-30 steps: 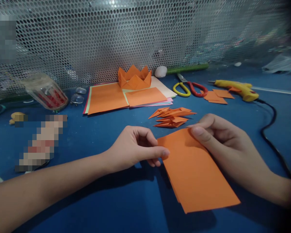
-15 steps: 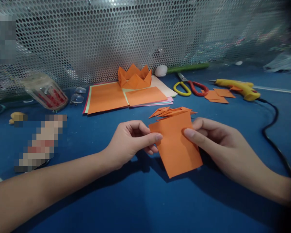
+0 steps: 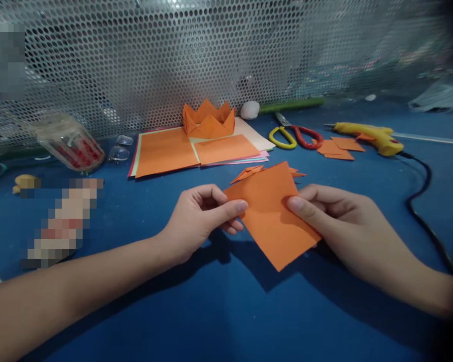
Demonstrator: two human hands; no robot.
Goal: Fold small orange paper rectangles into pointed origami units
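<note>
Between my two hands I hold a square of orange paper [image 3: 274,221], tilted with one corner pointing down toward me. My left hand [image 3: 207,213] pinches its left corner, thumb on top and fingers behind. On the right edge, the thumb of my right hand [image 3: 335,216] presses the front while the other fingers are behind the sheet. Just beyond the paper lie folded orange paper pieces [image 3: 249,173], partly hidden by it. An orange pointed paper crown [image 3: 209,120] stands farther back on stacked coloured sheets [image 3: 162,151].
Scissors [image 3: 300,137], small orange paper squares [image 3: 337,148] and a yellow glue gun [image 3: 377,136] with a black cord lie at the back right. At left are a jar with red contents [image 3: 77,146], glasses [image 3: 120,151] and a blurred-out object [image 3: 64,221]. Perforated metal [image 3: 154,60] bounds the back.
The orange square has turned anticlockwise in my hands, so its lower corner has swung to the right. Both hands keep their hold on it.
</note>
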